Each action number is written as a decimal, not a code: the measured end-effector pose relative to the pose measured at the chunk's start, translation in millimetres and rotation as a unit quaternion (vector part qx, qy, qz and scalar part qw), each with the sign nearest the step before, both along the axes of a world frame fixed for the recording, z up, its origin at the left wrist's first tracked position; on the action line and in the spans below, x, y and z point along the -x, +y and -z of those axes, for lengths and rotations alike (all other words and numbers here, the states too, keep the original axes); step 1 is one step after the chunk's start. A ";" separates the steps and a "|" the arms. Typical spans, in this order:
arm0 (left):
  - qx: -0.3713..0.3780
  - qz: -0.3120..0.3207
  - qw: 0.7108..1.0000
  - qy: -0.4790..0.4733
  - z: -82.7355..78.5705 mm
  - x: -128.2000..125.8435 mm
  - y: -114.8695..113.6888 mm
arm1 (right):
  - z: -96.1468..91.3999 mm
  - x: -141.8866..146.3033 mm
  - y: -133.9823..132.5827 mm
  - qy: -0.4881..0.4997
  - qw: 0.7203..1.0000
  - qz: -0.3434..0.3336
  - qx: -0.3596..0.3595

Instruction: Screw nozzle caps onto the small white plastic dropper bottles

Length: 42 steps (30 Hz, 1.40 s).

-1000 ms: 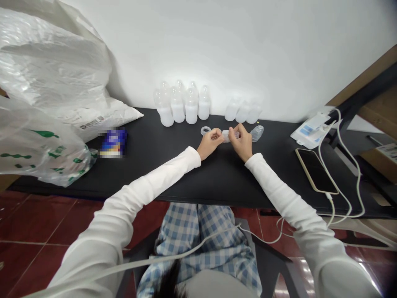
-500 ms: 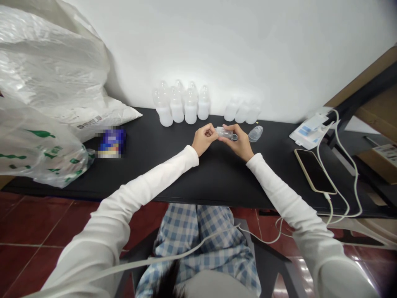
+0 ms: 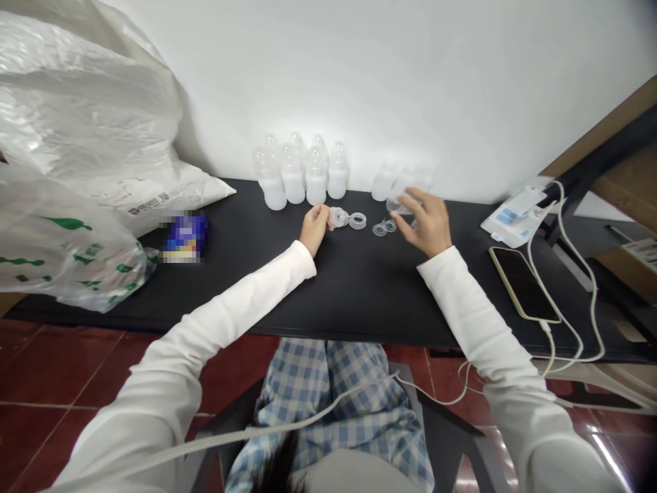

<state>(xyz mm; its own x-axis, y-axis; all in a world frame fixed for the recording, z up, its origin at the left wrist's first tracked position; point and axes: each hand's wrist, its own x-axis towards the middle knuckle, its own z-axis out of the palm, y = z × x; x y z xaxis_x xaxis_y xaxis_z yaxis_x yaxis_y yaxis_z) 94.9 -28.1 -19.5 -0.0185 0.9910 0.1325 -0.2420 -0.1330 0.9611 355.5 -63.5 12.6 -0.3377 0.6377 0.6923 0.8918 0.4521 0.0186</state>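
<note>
My left hand (image 3: 314, 230) rests on the black table (image 3: 359, 287) and pinches a small clear teat (image 3: 337, 217). A clear screw ring (image 3: 358, 220) lies right beside the teat. Two small clear parts (image 3: 384, 227) lie on the table between my hands. My right hand (image 3: 430, 220) hovers to the right, thumb and fingers loosely curved round a clear dome cap (image 3: 399, 204). Several capped white bottles (image 3: 300, 177) stand in a group at the wall, with three open bottle bodies (image 3: 384, 183) to their right, partly behind my right hand.
Large plastic bags (image 3: 76, 157) fill the table's left end, with a blue packet (image 3: 187, 236) beside them. A phone (image 3: 522, 282) on a white cable (image 3: 564, 239) and a white pack (image 3: 513, 213) lie at the right. A brown box edge stands at far right.
My hands have drawn apart. The piece they held together is now split: teat and ring at the left hand, small parts on the table. The right hand has moved right onto the dome cap.
</note>
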 end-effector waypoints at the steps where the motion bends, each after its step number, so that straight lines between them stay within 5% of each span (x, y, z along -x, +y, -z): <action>1: -0.001 -0.003 1.000 -0.006 0.5 2.1 0.7 | -3.7 -4.5 1.1 0.016 0.998 0.062 0.010; 7: -0.002 -0.021 1.000 -0.014 0.6 1.2 1.8 | -18.7 -16.1 -1.0 0.027 0.930 0.343 0.132; 11: 0.005 -0.036 0.999 -0.012 1.0 0.4 2.4 | -12.7 -10.8 -3.2 0.011 0.895 0.390 0.217; 20: -0.042 -0.045 0.998 0.000 11.4 2.5 8.8 | 6.7 -1.1 6.7 0.039 0.932 0.315 0.174; 26: -0.061 0.009 0.998 -0.002 8.5 1.4 1.7 | -0.1 0.6 2.2 0.068 0.949 0.300 0.067; 33: -0.042 0.112 0.993 -0.001 7.4 -6.4 -10.4 | 19.3 49.2 -7.5 -0.048 0.999 0.012 0.019; 42: -0.061 0.256 0.965 -0.016 15.6 -6.0 -12.3 | 40.6 51.0 -0.5 0.059 0.988 -0.117 0.077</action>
